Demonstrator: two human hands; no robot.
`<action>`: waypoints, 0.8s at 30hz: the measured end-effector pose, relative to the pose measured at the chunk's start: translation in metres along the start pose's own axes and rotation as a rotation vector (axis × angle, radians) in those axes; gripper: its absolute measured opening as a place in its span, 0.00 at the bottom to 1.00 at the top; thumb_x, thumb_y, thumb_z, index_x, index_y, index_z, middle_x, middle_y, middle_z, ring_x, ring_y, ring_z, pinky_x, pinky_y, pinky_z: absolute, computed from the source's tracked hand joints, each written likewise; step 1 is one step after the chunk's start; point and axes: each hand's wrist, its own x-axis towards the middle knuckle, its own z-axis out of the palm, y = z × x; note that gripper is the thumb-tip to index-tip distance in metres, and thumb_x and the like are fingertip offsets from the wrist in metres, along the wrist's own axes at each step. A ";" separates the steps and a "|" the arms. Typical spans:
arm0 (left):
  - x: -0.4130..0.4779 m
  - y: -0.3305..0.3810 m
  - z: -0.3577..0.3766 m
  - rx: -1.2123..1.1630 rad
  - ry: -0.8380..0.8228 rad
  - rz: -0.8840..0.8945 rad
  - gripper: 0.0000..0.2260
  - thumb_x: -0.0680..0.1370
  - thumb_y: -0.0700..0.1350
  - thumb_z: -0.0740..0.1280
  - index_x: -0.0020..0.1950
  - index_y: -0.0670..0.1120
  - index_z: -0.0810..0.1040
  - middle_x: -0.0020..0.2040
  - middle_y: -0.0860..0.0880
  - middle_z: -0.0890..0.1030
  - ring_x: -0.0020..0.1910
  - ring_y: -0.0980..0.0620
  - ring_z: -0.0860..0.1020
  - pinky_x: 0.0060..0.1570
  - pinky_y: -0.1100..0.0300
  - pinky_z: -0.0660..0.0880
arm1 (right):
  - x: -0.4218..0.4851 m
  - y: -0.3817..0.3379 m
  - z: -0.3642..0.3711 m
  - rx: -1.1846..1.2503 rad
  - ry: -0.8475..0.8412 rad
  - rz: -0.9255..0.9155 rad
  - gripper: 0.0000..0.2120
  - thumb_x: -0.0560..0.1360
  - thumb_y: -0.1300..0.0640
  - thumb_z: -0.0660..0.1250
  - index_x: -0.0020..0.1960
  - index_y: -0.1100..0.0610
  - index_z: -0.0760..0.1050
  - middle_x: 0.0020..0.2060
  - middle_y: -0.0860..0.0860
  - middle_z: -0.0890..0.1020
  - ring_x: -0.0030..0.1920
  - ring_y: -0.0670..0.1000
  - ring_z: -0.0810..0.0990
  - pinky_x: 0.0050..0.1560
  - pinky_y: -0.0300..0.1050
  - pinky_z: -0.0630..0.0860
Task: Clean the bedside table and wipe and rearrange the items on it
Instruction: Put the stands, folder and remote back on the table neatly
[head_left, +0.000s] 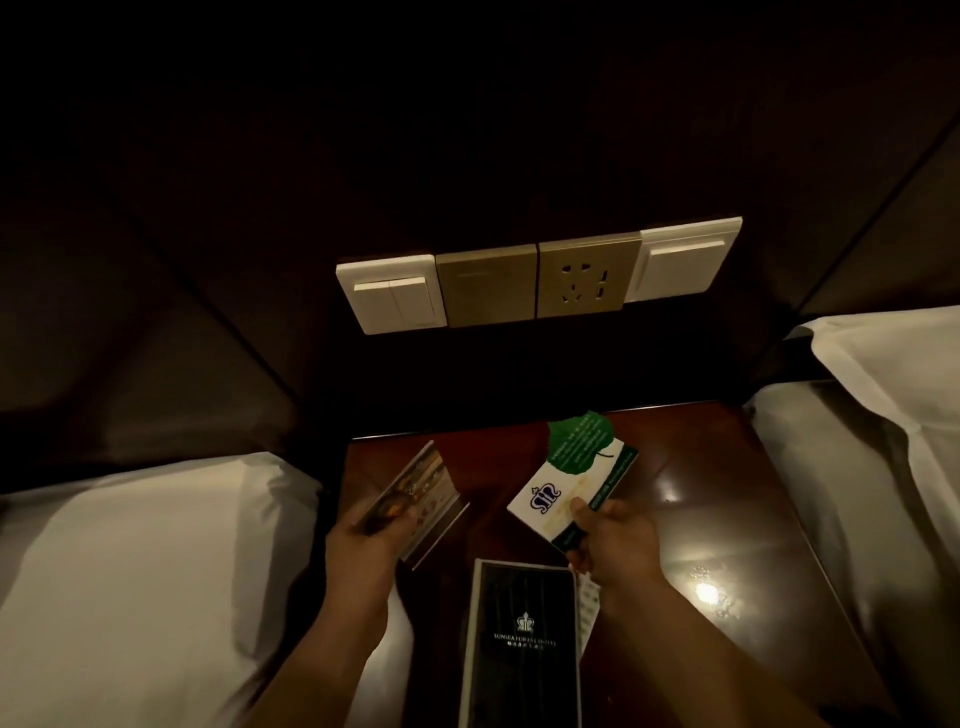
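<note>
Left hand (371, 540) grips clear card stand (415, 506); right hand (613, 540) pinches white-green card (566, 480). Black folder (522, 644) on bench (701, 499) between them, nearer the wrists.

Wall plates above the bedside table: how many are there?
4, in one row on the wall: left white switch, then gold blank plate, gold socket, and right white switch at the far end. None looks hidden.
</note>
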 end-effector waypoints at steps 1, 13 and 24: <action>0.001 -0.001 0.000 0.011 -0.007 0.015 0.11 0.75 0.35 0.71 0.50 0.51 0.82 0.49 0.48 0.86 0.51 0.49 0.83 0.51 0.54 0.76 | 0.001 0.001 0.000 0.004 0.009 0.002 0.10 0.76 0.62 0.70 0.38 0.58 0.73 0.43 0.60 0.85 0.34 0.55 0.80 0.28 0.44 0.73; -0.008 -0.061 -0.012 0.289 0.148 0.096 0.20 0.74 0.36 0.72 0.65 0.45 0.75 0.58 0.45 0.81 0.60 0.45 0.79 0.59 0.50 0.73 | 0.000 0.001 -0.004 0.018 -0.111 0.001 0.10 0.73 0.73 0.68 0.52 0.66 0.74 0.38 0.63 0.84 0.34 0.60 0.85 0.35 0.47 0.83; -0.027 -0.114 -0.015 0.939 0.222 0.445 0.20 0.74 0.52 0.63 0.63 0.46 0.78 0.70 0.44 0.74 0.68 0.43 0.71 0.65 0.37 0.70 | -0.019 -0.007 0.003 -0.522 -0.224 -0.504 0.08 0.76 0.65 0.67 0.51 0.55 0.79 0.42 0.52 0.83 0.40 0.53 0.84 0.40 0.44 0.83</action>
